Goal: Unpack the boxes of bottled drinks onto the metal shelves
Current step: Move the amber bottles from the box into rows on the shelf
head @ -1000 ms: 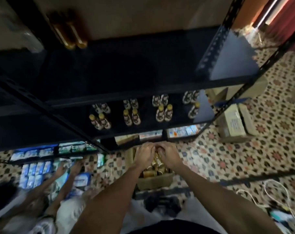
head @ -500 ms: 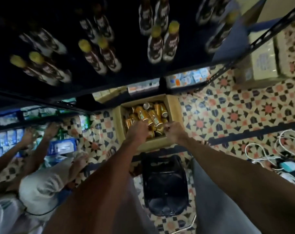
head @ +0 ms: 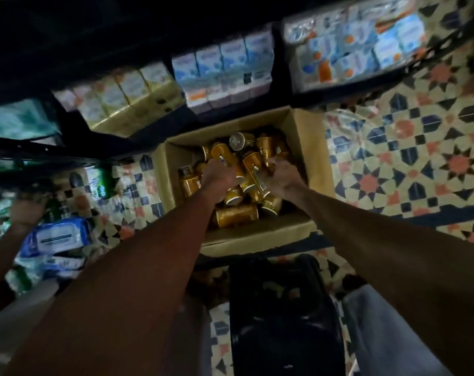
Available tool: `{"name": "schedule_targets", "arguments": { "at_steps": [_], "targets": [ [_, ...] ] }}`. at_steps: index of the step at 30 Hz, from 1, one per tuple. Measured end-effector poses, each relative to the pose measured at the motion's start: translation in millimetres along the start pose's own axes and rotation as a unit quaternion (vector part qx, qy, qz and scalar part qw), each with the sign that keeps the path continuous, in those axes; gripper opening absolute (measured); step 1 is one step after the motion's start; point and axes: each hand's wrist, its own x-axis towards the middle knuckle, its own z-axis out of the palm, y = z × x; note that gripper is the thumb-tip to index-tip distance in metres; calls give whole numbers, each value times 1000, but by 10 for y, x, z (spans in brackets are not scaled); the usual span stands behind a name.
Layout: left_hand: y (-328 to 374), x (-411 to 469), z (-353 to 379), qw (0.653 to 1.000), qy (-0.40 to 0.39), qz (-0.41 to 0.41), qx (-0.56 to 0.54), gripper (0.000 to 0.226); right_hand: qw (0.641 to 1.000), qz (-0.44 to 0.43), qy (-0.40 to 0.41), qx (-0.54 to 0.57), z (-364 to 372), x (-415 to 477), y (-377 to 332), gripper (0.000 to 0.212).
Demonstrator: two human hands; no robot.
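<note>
Your left hand (head: pixel 219 175) and right hand (head: pixel 284 177) are down in the cardboard box (head: pixel 257 241), each grip curled round one of the gold bottles (head: pixel 236 215).

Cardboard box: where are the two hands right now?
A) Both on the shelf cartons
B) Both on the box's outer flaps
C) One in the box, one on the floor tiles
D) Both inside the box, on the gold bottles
D: the left hand and the right hand both reach down inside the cardboard box, fingers curled on the gold bottles piled there.
</note>
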Motion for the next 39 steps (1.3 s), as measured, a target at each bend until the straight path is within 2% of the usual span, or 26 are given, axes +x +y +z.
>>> {"name": "schedule_targets", "arguments": {
  "at_steps": [4, 9, 16, 21, 22, 25, 28, 29, 32, 35, 39],
  "targets": [
    [-25, 377, 218, 997, -15, -45, -53, 68, 999, 34, -20, -1, 186, 292, 120, 76],
    [-45, 503, 311, 996, 3, -62, -62, 52, 997, 69, -12, 40, 315, 447, 198, 84],
    [-298, 118, 52, 968, -120, -80, -206, 71, 981, 95, -31, 168, 249, 12, 204, 87],
    [-391, -569, -145, 947, -129, -67, -288, 90, 972, 71, -7, 224, 160, -675, 25, 81],
    [-401, -704, -202, 941, -132, -65, -305, 88, 971, 64, -4, 232, 129, -818, -17, 80],
    [-427, -1138, -420, 945, -135, -41, -294, 62, 970, 40, 5, 238, 15, -1264, -173, 75],
    [-422, -1634, -722, 949, -139, -14, -282, 78, 970, 22, -4, 243, -160, -1809, -391, 77],
    [-388, -1861, -865, 950, -134, -2, -281, 74, 972, 18, -7, 235, -232, -2028, -502, 76],
    [-273, -2561, -1285, 946, -127, 26, -296, 48, 975, 8, 4, 223, -458, -2659, -826, 81],
    [-183, -3171, -1655, 945, -119, 48, -302, 58, 974, -27, 28, 224, -710, -3235, -1173, 71],
    [-21, -3964, -2142, 940, -88, 104, -312, 56, 966, -62, 27, 249, -1066, -4028, -1637, 78]
  ]
}}
